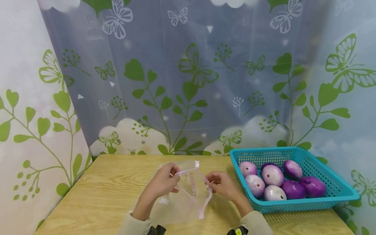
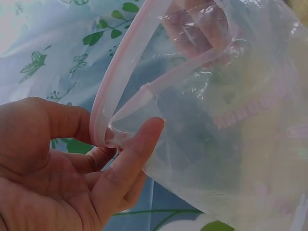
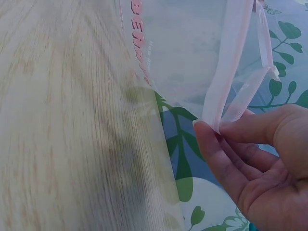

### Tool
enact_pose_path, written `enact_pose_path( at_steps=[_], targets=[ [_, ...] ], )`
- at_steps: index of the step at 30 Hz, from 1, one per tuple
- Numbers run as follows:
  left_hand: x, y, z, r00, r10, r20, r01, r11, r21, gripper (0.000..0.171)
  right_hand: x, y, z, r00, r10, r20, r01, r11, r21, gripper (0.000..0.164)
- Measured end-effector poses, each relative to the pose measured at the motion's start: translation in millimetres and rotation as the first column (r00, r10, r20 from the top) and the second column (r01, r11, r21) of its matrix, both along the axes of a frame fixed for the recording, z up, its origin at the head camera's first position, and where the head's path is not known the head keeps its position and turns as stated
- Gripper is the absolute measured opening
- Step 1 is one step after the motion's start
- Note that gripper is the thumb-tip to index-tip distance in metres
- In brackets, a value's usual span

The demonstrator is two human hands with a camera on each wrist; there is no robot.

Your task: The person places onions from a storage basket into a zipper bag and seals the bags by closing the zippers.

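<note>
A clear plastic zip bag [image 1: 176,207] with a pink zip edge and pink lettering hangs between my two hands over the table. Its mouth is spread into a diamond shape. My left hand [image 1: 163,181] pinches one side of the pink edge, thumb and fingers closed on it in the left wrist view. Opposite, my right hand [image 1: 222,185] pinches the other side of the zip strip [image 3: 228,67] between thumb and fingertips. The bag looks flat, with the table showing through its film.
To the right stands a turquoise plastic basket [image 1: 308,203] holding several purple and white onions [image 1: 272,175]. The wood-grain table [image 1: 102,189] reaches back to a curtain [image 1: 229,107] printed with butterflies and leaves. More printed sheeting borders the left and right sides.
</note>
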State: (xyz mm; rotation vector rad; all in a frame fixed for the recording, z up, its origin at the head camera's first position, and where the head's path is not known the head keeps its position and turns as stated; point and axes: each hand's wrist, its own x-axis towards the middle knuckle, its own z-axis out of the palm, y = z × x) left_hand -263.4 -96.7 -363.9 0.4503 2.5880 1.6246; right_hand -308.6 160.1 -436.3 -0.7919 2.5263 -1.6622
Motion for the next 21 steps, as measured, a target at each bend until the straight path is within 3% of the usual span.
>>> enact_pose_path(
  at_steps=[13, 17, 21],
  targets=[
    [-1.4, 0.2, -0.8, 0.999, -0.001, 0.032, 0.000, 0.999, 0.033, 0.013, 0.9, -1.9, 6.5, 1.000, 0.018, 0.016, -0.019, 0.999, 0.029, 0.022],
    [-2.0, 0.3, -1.4, 0.999, -0.008, 0.043, 0.006, 0.999, 0.040, 0.013, 5.3, -1.3, 15.3, 0.998, -0.013, -0.062, 0.020, 0.994, 0.111, 0.021],
    [-2.5, 1.6, -0.4, 0.998, -0.034, 0.056, 0.031, 0.998, 0.056, 0.014, 17.2, 2.4, 38.0, 0.977, -0.087, -0.192, 0.132, 0.964, 0.232, 0.021]
  ],
)
